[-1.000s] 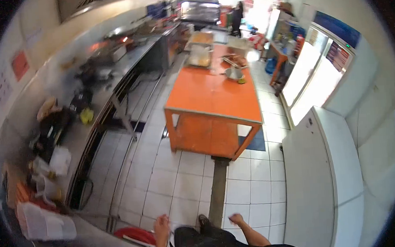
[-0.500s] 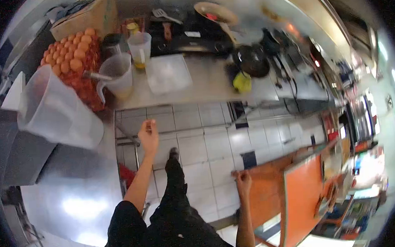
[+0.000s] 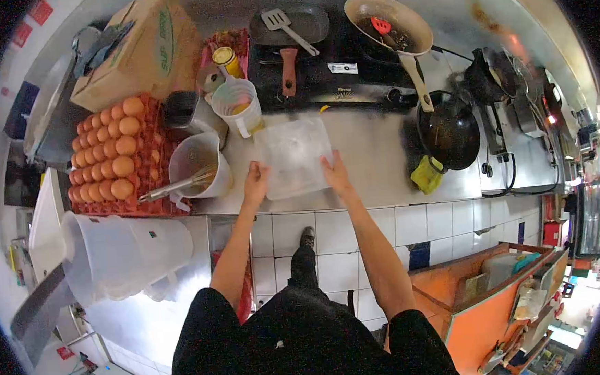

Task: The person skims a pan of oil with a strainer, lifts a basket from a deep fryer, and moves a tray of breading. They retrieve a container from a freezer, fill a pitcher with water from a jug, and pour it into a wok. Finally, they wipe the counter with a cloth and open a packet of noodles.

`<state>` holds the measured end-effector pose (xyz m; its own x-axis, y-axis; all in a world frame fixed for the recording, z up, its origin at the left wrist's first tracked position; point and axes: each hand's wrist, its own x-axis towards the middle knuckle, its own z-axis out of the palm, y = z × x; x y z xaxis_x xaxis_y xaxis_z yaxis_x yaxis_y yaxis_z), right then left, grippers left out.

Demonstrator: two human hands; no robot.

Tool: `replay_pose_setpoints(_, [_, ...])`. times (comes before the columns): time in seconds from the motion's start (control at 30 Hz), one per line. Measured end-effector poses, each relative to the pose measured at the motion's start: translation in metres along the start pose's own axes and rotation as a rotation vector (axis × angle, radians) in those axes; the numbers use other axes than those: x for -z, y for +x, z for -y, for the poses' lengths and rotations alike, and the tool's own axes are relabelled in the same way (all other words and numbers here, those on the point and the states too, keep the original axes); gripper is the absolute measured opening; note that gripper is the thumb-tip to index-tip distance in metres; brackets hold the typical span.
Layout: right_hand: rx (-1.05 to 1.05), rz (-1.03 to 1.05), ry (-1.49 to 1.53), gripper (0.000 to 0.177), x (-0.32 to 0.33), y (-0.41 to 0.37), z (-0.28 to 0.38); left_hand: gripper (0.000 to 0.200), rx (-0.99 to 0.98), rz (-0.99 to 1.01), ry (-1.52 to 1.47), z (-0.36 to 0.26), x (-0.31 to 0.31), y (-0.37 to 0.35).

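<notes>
A translucent square plastic container (image 3: 294, 153) lies at the front of the steel counter, between my two hands. My left hand (image 3: 256, 182) has its fingers at the container's near left side, and my right hand (image 3: 335, 171) grips the right side. The fingers' far sides are partly hidden. Just left of it stands a clear measuring jug (image 3: 236, 107) with yellow residue at its base. A larger plastic jug (image 3: 202, 159) holds a whisk (image 3: 176, 184), its handle leaning out over the rim.
Brown eggs (image 3: 122, 147) fill stacked red trays at left, before a cardboard box (image 3: 147, 52). A big plastic bin (image 3: 132, 249) lies tilted nearby. Behind are a stove (image 3: 346, 92), a grill pan (image 3: 290, 26), and a beige frying pan (image 3: 399, 16). A black wok (image 3: 451, 133) sits right, beside a yellow-green cloth (image 3: 426, 176).
Both hands have moved from below the counter up to the container's sides and taken hold of it. The view has shifted closer and squarer to the counter.
</notes>
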<state>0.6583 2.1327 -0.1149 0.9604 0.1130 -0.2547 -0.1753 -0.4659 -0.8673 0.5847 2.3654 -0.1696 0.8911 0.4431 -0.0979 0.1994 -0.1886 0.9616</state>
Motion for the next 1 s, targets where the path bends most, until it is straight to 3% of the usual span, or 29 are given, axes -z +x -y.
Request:
replay_pose_setpoints(0.1, [0.135,-0.097,0.053,0.058,0.0,0.001,-0.053,0.029,0.162,0.109,-0.161,-0.001,-0.01,-0.018])
replay_pose_setpoints(0.13, [0.131,-0.116,0.061,0.058,0.003,-0.006,-0.066,0.026,0.164,0.078,-0.216,0.026,-0.018,-0.017])
replay_pose_setpoints(0.2, [0.023,-0.027,0.248,0.048,0.022,-0.026,-0.087,0.023,0.148,0.088,-0.273,0.023,-0.036,-0.026])
replay_pose_setpoints(0.23, [0.02,-0.067,0.256,0.048,0.036,-0.048,-0.085,0.025,0.232,0.109,-0.334,0.004,-0.044,-0.04])
replay_pose_setpoints(0.3, [-0.006,-0.112,0.514,0.037,0.066,-0.105,-0.067,0.028,0.299,0.178,-0.391,-0.013,-0.059,-0.067])
replay_pose_setpoints(0.37, [-0.019,-0.176,0.565,0.039,0.101,-0.164,-0.079,0.049,0.286,0.495,-0.214,-0.023,-0.068,-0.096])
replay_pose_setpoints(0.5, [0.05,-0.451,0.548,0.044,0.177,-0.32,-0.112,0.066,0.189,0.822,-0.079,-0.1,-0.113,-0.234])
replay_pose_setpoints(0.57, [0.075,-0.615,0.495,0.045,0.204,-0.417,-0.137,0.073,0.183,0.666,-0.057,-0.121,-0.146,-0.319])
replay_pose_setpoints(0.7, [-0.01,-0.967,0.401,0.047,0.235,-0.616,-0.173,0.066,0.127,1.201,-0.104,-0.105,-0.215,-0.449])
replay_pose_setpoints(0.77, [-0.08,-1.1,0.407,0.044,0.23,-0.714,-0.181,0.08,0.145,1.697,-0.022,-0.129,-0.24,-0.526])
replay_pose_setpoints(0.8, [-0.112,-1.203,0.414,0.044,0.221,-0.758,-0.185,0.08,0.13,1.798,0.017,-0.132,-0.249,-0.563])
replay_pose_setpoints(0.87, [-0.155,-1.367,0.542,0.044,0.202,-0.842,-0.195,0.075,-0.175,1.877,0.277,-0.134,-0.275,-0.64])
replay_pose_setpoints(0.93, [-0.223,-1.664,0.329,0.046,0.171,-0.912,-0.198,0.074,-0.31,2.096,0.418,-0.152,-0.288,-0.727])
replay_pose_setpoints(0.97, [-0.311,-1.759,0.332,0.054,0.141,-0.939,-0.215,0.074,-0.347,2.257,0.511,-0.158,-0.291,-0.778])
replay_pose_setpoints(1.0, [-0.547,-1.731,0.416,0.068,0.123,-0.98,-0.182,0.073,-0.378,2.416,0.606,-0.158,-0.286,-0.833])
